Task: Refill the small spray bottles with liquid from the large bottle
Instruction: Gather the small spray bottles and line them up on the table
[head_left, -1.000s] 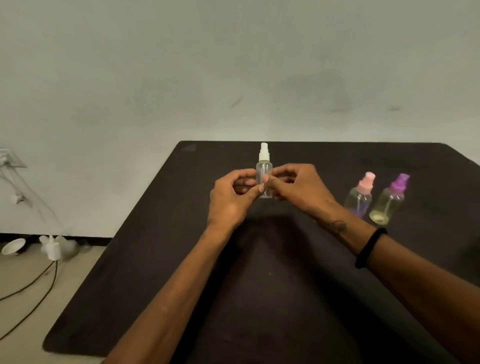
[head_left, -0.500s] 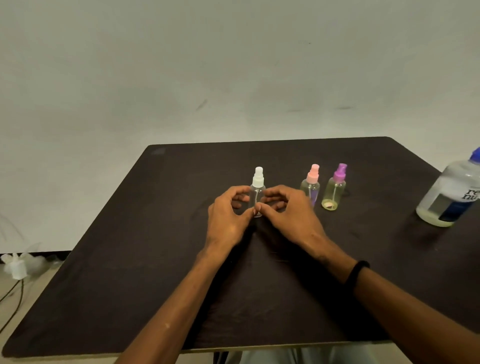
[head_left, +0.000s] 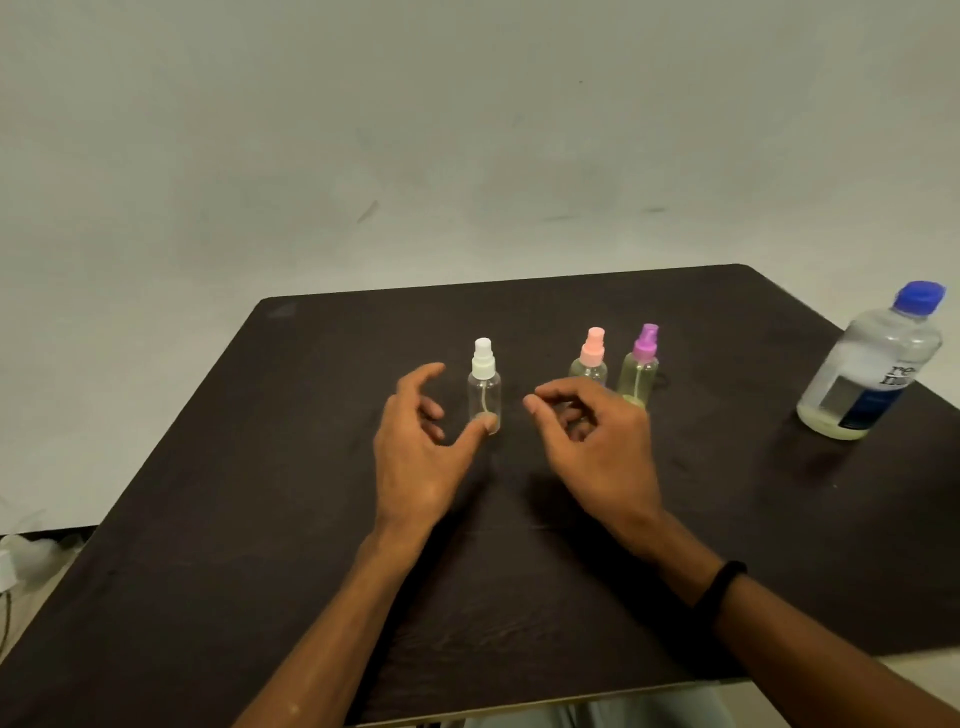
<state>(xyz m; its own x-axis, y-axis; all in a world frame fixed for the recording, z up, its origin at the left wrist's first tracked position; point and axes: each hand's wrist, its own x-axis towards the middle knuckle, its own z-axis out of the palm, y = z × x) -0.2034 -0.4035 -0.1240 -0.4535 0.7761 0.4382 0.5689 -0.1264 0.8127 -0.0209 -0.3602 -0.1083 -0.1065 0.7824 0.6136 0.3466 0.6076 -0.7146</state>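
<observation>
A small clear spray bottle with a white cap (head_left: 484, 387) stands upright at the middle of the dark table (head_left: 249, 519). My left hand (head_left: 415, 457) is just left of it with fingers loosely spread, and its thumb tip is at the bottle's base. My right hand (head_left: 597, 447) hovers to its right, fingers loosely curled and holding nothing. Behind my right hand stand a pink-capped spray bottle (head_left: 591, 358) and a purple-capped one (head_left: 643, 366) with yellowish liquid. The large bottle with a blue cap (head_left: 872, 364) stands at the table's right edge, with a little liquid at its bottom.
A plain grey wall rises behind the table. White objects and a cable (head_left: 10, 566) lie on the floor at the far left. The table's near edge runs just above the bottom of the view.
Both hands held the white-capped bottle between their fingertips before; now they have let go and moved apart to either side. The view has also shifted, bringing the large bottle in.
</observation>
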